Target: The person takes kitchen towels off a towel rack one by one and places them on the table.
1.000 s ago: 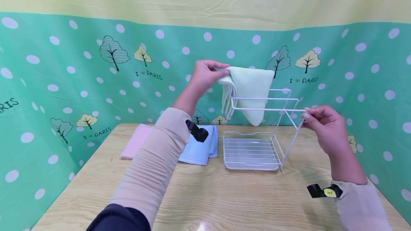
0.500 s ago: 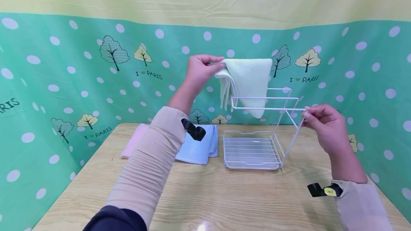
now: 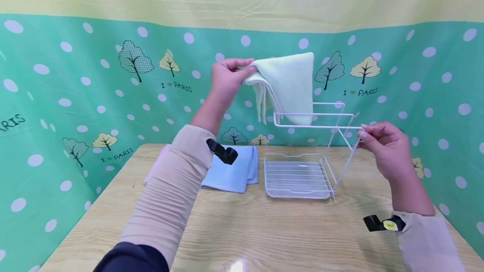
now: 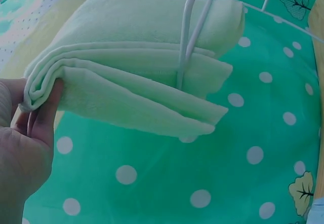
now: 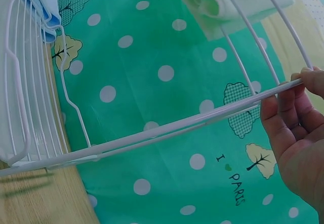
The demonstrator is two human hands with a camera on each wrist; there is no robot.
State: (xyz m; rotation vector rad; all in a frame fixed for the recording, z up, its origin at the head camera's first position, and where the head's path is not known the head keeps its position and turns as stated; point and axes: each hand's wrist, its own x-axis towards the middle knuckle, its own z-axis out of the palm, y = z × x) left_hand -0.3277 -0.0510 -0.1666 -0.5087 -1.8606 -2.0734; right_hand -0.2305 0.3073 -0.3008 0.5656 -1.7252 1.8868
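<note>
A pale green towel (image 3: 289,79), folded in layers, is pinched at its left end between the thumb and fingers of my left hand (image 3: 228,78). It is raised and tilted, its lower part still behind the top bars of a white wire rack (image 3: 317,127). In the left wrist view the towel's layers (image 4: 126,82) hang loose beside the rack's bars. My right hand (image 3: 389,148) pinches the upper right corner of the rack. The rack stands upright on the table, with a clear tray (image 3: 296,181) at its base.
A folded light blue towel (image 3: 230,171) lies on the wooden table (image 3: 264,230) left of the rack. Beyond it a pink cloth (image 3: 156,165) is mostly hidden by my left sleeve. A green polka-dot curtain (image 3: 189,108) hangs close behind the table.
My left hand has moved up and to the left, lifting the green towel higher in the rack's top bars and tilting it. My right hand has kept its grip on the rack, which stays in place.
</note>
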